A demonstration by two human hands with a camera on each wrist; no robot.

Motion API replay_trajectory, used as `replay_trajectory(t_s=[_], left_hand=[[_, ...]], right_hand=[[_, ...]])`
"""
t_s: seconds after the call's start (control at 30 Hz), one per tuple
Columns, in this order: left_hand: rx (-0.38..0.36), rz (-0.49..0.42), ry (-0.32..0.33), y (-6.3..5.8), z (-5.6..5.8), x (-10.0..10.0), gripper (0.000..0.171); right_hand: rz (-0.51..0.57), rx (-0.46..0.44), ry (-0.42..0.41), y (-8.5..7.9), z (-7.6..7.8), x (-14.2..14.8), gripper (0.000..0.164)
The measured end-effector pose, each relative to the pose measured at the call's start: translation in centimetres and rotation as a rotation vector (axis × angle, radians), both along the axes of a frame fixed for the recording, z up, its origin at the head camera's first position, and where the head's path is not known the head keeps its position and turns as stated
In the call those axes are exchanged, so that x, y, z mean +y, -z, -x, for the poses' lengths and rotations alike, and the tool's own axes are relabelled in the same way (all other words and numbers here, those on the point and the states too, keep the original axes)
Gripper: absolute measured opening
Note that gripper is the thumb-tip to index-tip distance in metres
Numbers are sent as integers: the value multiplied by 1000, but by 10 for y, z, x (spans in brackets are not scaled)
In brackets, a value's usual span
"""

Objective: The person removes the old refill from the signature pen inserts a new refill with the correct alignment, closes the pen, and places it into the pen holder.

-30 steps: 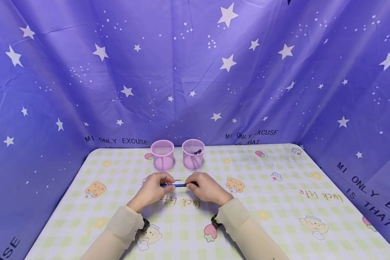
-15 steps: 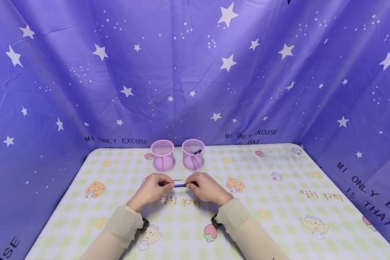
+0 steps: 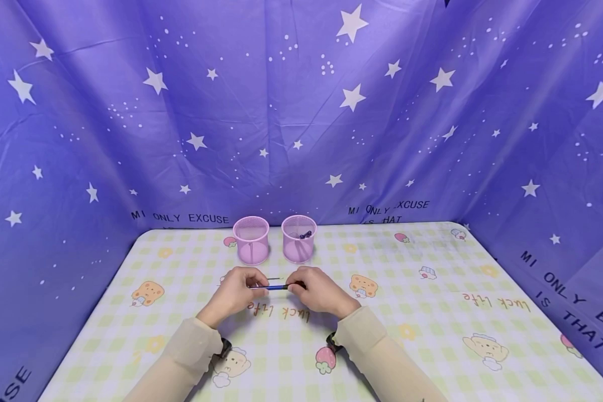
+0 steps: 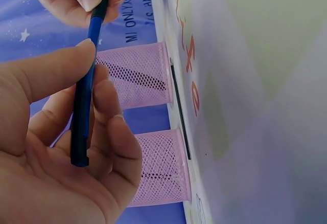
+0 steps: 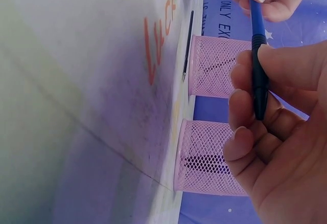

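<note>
A blue pen with a black grip section [image 3: 276, 287] is held level between my two hands, above the table. My left hand [image 3: 235, 293] pinches its barrel between thumb and fingers; the black end [image 4: 79, 155] points into that palm in the left wrist view. My right hand [image 3: 320, 290] pinches the ribbed black grip [image 5: 260, 65] at the other end, where the tapered part points into the palm. Just beyond the hands, a thin dark pen refill [image 4: 180, 111] lies on the tablecloth, partly hidden by the fingers in the head view.
Two pink mesh cups stand side by side behind the refill. Small dark pieces show inside the right cup [image 3: 296, 255]; in the left cup [image 3: 252, 254] I make out none. The checked tablecloth [image 3: 422, 368] reaches a purple star-print curtain [image 3: 301, 111] on the far side.
My left thumb and fingers first close farther round the barrel, then loosen a little, shifting slightly on the pen. The right hand, cups and refill stay in place.
</note>
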State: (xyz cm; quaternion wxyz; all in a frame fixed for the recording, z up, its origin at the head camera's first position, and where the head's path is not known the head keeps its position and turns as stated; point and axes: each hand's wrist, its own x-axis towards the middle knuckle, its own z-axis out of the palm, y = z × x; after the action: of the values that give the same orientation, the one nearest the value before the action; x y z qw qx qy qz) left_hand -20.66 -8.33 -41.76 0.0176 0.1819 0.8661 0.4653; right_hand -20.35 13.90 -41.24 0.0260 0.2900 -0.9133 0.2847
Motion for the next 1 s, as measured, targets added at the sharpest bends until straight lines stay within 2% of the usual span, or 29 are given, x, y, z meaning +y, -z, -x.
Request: replay_trajectory(t_s=[0.27,0.43,0.6,0.8,1.0], left_hand=[[13,24,-8,-1,0,0,14],[26,39,32,-1,1,-2,7],[-8,53,81,-1,1,-4,9],[-23,64,101,-1,1,-6,11],[-5,50,105,-2,0,-5,7]], right_hand=[[2,0,5,-1,0,-1,11],[2,-5,8,-1,0,0,11],[3,-9,8,-2,-1,0,11],[4,-13,5,-2,-2,0,12],[-4,-10,-3,2,0,0,11]])
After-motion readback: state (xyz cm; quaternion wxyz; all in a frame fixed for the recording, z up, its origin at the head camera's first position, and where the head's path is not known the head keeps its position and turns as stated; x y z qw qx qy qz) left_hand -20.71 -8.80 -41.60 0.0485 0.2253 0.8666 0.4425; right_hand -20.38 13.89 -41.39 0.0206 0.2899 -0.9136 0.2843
